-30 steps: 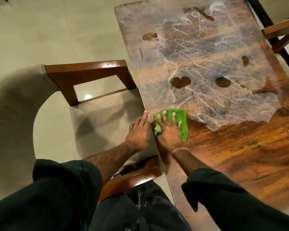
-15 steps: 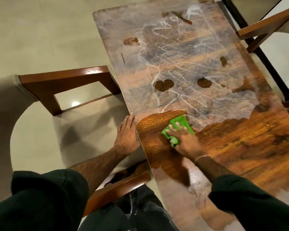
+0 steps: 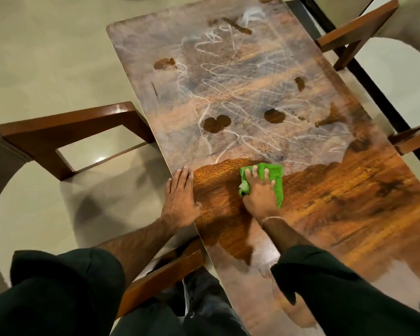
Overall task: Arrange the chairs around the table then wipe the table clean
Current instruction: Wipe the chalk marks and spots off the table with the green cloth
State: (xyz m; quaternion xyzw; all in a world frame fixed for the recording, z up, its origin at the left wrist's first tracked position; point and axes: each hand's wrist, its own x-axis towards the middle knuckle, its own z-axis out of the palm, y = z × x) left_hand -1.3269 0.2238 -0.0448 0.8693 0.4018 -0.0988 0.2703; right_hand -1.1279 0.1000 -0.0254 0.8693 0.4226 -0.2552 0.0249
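A long wooden table [image 3: 349, 197] runs away from me. Its far half is hazy with white streaks and dusty film [image 3: 240, 93]; the near half shines dark and wet. My right hand [image 3: 260, 190] presses flat on a green cloth [image 3: 275, 177] at the border between the hazy and the shiny wood. My left hand [image 3: 181, 200] lies flat on the table's left edge, fingers together, holding nothing. A chair [image 3: 66, 132] with a wooden frame and pale curved back stands on the left, its seat tucked to the table.
Wooden arms of a second chair [image 3: 354, 35] reach the table's right side, with another wooden piece [image 3: 412, 139] lower down. A black strip [image 3: 364, 76] runs along the floor on the right. Pale tiled floor [image 3: 46, 57] lies to the left.
My right hand slid the green cloth rightward from the left edge toward the table's middle, leaving a shiny patch. My left hand stayed on the edge. The view shifted.
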